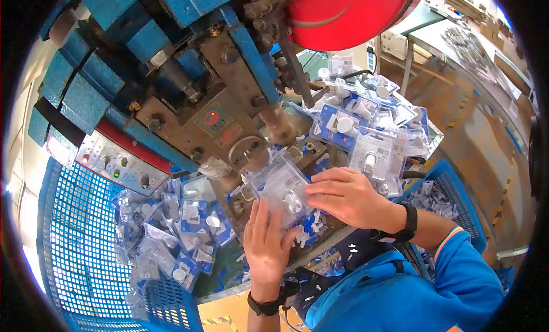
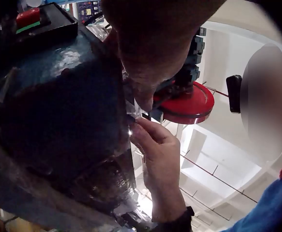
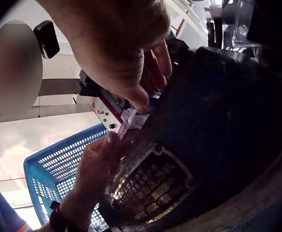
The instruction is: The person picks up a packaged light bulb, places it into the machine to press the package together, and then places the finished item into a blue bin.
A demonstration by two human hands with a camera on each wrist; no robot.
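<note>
A clear plastic blister pack (image 1: 277, 186) with a printed card lies under the press head, a rounded white piece showing in its near part. My left hand (image 1: 267, 246) rests at the pack's near left edge, fingers straight and thumb held apart. From the right, my right hand (image 1: 351, 197) pinches the pack's right edge, fingers over the top; its thumb is hidden in the head view. Thumb and fingertips of the right hand (image 2: 155, 150) come together at the edge in the left wrist view. The left hand (image 3: 95, 164) is dim in the right wrist view.
The blue press (image 1: 223, 120) with a red wheel (image 1: 349, 14) looms over the hands. Piled packs lie right (image 1: 343, 126) and left (image 1: 191, 217). A blue basket (image 1: 80, 235) stands left, another crate (image 1: 457, 189) right. Small blue and white bits (image 1: 311, 229) litter the near edge.
</note>
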